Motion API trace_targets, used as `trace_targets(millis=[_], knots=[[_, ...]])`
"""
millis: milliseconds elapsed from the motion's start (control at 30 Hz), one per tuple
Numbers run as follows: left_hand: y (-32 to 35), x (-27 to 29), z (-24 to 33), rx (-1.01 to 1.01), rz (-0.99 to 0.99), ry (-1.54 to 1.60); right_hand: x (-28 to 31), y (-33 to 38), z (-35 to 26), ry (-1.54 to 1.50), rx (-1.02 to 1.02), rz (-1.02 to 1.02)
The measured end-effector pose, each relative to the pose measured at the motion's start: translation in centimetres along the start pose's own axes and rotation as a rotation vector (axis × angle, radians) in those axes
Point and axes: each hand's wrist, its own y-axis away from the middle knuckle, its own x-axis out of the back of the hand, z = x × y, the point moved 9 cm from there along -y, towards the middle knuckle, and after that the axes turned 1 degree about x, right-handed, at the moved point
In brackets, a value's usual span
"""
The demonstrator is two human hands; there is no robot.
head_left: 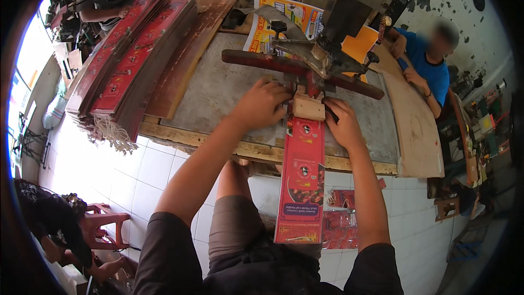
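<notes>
Between left hand [261,105], right hand [341,123], red carton [302,183]

A long red printed cardboard sheet [302,180] lies flat, its far end on the grey tabletop under a small wooden block [309,107], its near end overhanging the table edge.

The long printed card [302,186] is red with a purple foot, beside red stacked cards [128,60] on grey table [218,87].

Crowded at the press, open grey top to the left

Press arm [305,68] blocks ahead; stacked red sheets [131,60] wall the left; bare metal tabletop [218,90] lies between.
</notes>
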Motion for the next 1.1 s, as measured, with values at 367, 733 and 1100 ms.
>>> trace_targets(millis=[367,733,1100], knots=[[4.2,1.7,5.5,0.139,0.135,0.174,2.5,0.9,-3.9,-0.277,0.08,0.117],[8.5,3.8,9.1,0.1,0.098,0.254,4.1,5.4,-6.3,-0.389,0.03,-0.018],[23.3,5.6,2.4,0.469,0.34,-0.25,18.1,18.1,14.2,-0.102,-0.443,0.363]])
